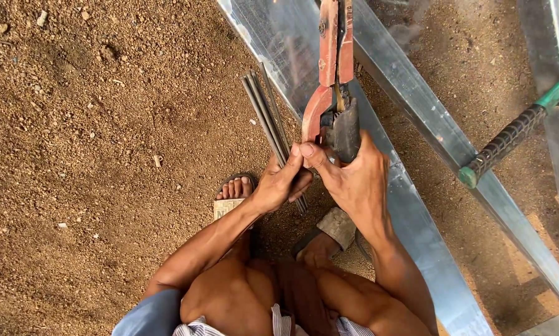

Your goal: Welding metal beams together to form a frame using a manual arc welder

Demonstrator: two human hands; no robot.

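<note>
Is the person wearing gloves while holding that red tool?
No, both the left hand and the right hand are bare, with fingers and thumbnails plainly showing around the red tool.

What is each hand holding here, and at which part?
The right hand grips the red electrode holder at its lower handle end. The left hand holds the bundle of welding rods near their lower ends.

2 hands [279,180], 1 electrode holder [332,93], approx 4 rods [264,109].
</note>
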